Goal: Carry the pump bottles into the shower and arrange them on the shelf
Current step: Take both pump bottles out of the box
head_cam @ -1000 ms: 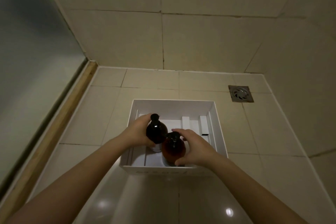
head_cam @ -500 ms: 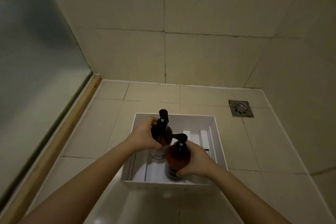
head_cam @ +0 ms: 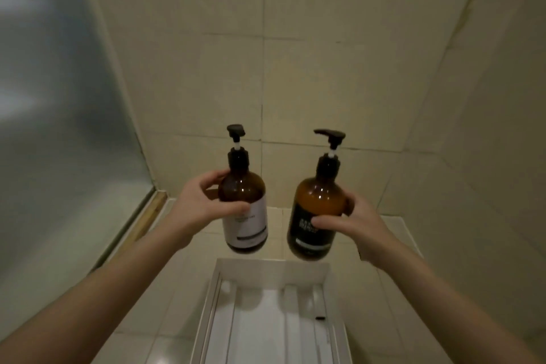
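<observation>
Showed, at far left, a frosted glass panel point(head_cam: 59, 97) with a wooden sill strip point(head_cam: 149, 214) along its foot. Caught next the left hand point(head_cam: 204, 204), fingers and thumb curled round the shoulder of the white-labelled pump bottle point(head_cam: 243, 207); held roughly upright in the air, in front of the tiled back wall point(head_cam: 325, 68). Lay below and between the two forearms, on the floor tiles point(head_cam: 165, 346): an open white box point(head_cam: 271, 270) with raised ridges inside (a small dark mark near its right wall, too small to identify). Hung just above the box's far rim, well apart from the first and touching nothing but its hand: the black-labelled pump bottle point(head_cam: 317, 216), black pump head uppermost. Gripped likewise by the right hand point(head_cam: 351, 219), thumb across the label and fingers wrapped behind the amber body. Closed off, at far right, by the tiled side wall point(head_cam: 487, 127).
</observation>
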`<move>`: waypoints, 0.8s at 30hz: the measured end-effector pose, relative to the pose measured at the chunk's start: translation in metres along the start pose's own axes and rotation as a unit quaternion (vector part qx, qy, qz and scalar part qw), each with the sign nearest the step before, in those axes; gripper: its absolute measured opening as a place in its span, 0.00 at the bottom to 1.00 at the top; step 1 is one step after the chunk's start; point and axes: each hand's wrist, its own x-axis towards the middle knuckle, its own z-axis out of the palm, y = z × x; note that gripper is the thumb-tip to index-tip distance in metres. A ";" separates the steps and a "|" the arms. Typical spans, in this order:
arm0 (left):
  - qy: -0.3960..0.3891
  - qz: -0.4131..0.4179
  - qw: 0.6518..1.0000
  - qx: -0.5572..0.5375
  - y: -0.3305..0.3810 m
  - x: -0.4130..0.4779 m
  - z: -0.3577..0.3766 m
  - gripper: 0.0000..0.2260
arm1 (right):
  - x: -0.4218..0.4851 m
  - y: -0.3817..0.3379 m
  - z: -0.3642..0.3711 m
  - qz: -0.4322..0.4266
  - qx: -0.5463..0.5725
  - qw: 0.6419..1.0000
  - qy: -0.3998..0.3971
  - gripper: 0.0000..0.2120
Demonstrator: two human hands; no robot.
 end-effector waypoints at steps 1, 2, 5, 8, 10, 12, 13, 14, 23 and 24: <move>0.005 0.005 1.000 -0.004 0.011 0.004 -0.002 0.30 | 0.002 -0.015 -0.003 -0.011 0.000 1.000 0.003 0.24; 0.009 0.010 1.000 -0.007 0.020 0.007 -0.004 0.33 | 0.003 -0.028 -0.006 -0.019 -0.001 1.000 0.006 0.26; 0.021 0.026 0.999 -0.017 0.045 0.014 -0.009 0.43 | 0.008 -0.052 -0.014 -0.027 -0.009 0.999 0.018 0.29; 0.017 0.043 0.999 -0.011 0.065 0.021 -0.014 0.43 | 0.012 -0.068 -0.019 -0.033 -0.031 0.999 0.012 0.26; 0.014 0.041 0.999 -0.019 0.080 0.025 -0.019 0.38 | 0.013 -0.084 -0.023 -0.037 -0.042 0.998 0.011 0.24; 0.012 0.038 0.999 -0.021 0.100 0.031 -0.024 0.34 | 0.016 -0.106 -0.031 -0.033 -0.043 0.998 0.013 0.24; 0.011 0.040 0.999 -0.020 0.114 0.034 -0.026 0.33 | 0.017 -0.120 -0.036 -0.031 -0.043 0.999 0.013 0.24; 0.011 0.041 0.999 -0.017 0.130 0.037 -0.029 0.34 | 0.018 -0.136 -0.042 -0.029 -0.043 0.999 0.013 0.24; 0.003 0.059 0.998 -0.003 0.328 0.058 -0.073 0.33 | 0.028 -0.340 -0.091 -0.057 -0.051 0.997 0.022 0.21; 0.002 0.059 0.998 -0.001 0.354 0.060 -0.080 0.34 | 0.027 -0.368 -0.096 -0.061 -0.053 0.997 0.022 0.21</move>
